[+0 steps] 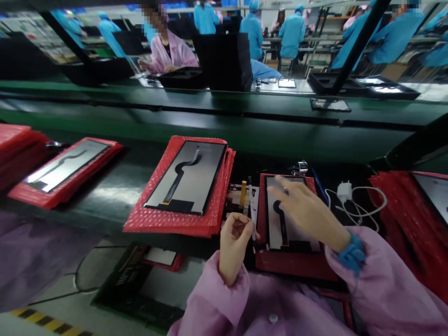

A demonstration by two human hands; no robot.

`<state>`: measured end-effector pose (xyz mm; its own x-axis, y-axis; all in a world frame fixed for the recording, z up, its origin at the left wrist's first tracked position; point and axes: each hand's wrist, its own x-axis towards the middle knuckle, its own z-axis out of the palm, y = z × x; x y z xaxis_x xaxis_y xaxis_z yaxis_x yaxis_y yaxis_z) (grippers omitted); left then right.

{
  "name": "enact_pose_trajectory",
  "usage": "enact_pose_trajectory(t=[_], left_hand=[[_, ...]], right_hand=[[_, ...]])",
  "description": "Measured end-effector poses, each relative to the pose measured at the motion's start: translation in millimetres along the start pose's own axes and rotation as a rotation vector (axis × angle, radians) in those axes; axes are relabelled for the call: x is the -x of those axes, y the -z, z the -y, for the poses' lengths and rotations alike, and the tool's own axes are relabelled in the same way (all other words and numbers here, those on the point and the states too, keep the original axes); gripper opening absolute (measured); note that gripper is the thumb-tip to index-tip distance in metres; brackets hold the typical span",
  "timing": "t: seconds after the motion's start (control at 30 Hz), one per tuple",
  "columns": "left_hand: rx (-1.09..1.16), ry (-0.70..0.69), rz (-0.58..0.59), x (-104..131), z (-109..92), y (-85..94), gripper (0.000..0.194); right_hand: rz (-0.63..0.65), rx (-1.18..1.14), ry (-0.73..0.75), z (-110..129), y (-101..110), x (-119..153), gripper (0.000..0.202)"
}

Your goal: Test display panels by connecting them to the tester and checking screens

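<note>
My left hand (235, 240) is curled in a pinch beside a narrow white strip (252, 205); whatever lies between the fingertips is too small to make out. My right hand (304, 210), slightly blurred and with fingers stretched out, is over a display panel (274, 235) and hides part of it. A black curved ribbon cable (283, 226) runs across that panel's grey back. The panel lies on a red sheet (290, 266). Between the two hands and the bubble-wrap stack sits an opened device with an orange flex cable (243, 193). On my right wrist is a blue band (353, 254).
Left of me, another display panel (210, 175) tops red bubble-wrap bags (140, 219). Farther left lies a further panel (70, 163). A white charger (345, 191) with its cable and red bags (395, 210) are at right. Co-workers sit beyond the green ledge (175, 123).
</note>
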<state>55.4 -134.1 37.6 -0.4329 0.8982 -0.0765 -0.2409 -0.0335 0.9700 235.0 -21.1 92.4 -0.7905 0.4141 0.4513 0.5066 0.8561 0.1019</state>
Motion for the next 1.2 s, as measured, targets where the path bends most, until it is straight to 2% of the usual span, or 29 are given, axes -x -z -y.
enact_pose_trajectory(t=[0.1, 0.2, 0.27, 0.3, 0.4, 0.47, 0.57, 0.7, 0.77, 0.83, 0.9, 1.0, 1.1, 1.2], left_hand=[[0.083, 0.077, 0.056, 7, -5, -4.0, 0.035], [0.097, -0.016, 0.005, 11, -4, -4.2, 0.028], [-0.029, -0.157, -0.107, 10, 4, -1.3, 0.021], [-0.136, -0.227, -0.163, 8, 9, 0.8, 0.018], [-0.485, -0.385, -0.242, 1, 30, 7.1, 0.017], [-0.630, -0.437, -0.232, -7, 43, 10.2, 0.031], [-0.690, -0.453, -0.113, -21, 50, 12.9, 0.053], [-0.680, -0.468, 0.190, -38, 39, 12.9, 0.054], [-0.701, -0.487, 0.237, -45, 31, 11.9, 0.046], [-0.815, -0.488, 0.157, -49, 27, 10.7, 0.035], [-1.033, -0.447, 0.006, -52, 27, 9.5, 0.026], [-1.355, -0.334, -0.143, -52, 31, 7.2, 0.025], [-1.520, -0.246, -0.146, -53, 33, 5.1, 0.039], [-1.573, -0.216, -0.101, -56, 31, 4.4, 0.048]], right_hand=[[-0.031, 0.019, 0.325, 9, -10, -30, 0.038], [-0.082, -0.073, 0.434, 7, -25, -50, 0.033], [-0.092, -0.261, 0.351, 0, -39, -63, 0.035], [-0.108, -0.381, 0.245, -5, -48, -71, 0.034], [-0.152, -0.751, -0.211, -21, -81, -96, 0.027], [-0.067, -1.012, -0.483, -30, -104, -113, 0.025], [0.162, -1.352, -0.709, -36, -133, -131, 0.028], [0.313, -1.444, -0.750, -35, -152, -140, 0.030], [0.379, -1.449, -0.732, -33, -154, -142, 0.032], [0.424, -1.429, -0.688, -31, -155, -142, 0.032], [0.426, -1.391, -0.640, -29, -155, -142, 0.030], [0.394, -1.351, -0.605, -27, -155, -140, 0.024], [0.374, -1.337, -0.586, -25, -156, -138, 0.018], [0.350, -1.292, -0.569, -25, -157, -136, 0.016]])
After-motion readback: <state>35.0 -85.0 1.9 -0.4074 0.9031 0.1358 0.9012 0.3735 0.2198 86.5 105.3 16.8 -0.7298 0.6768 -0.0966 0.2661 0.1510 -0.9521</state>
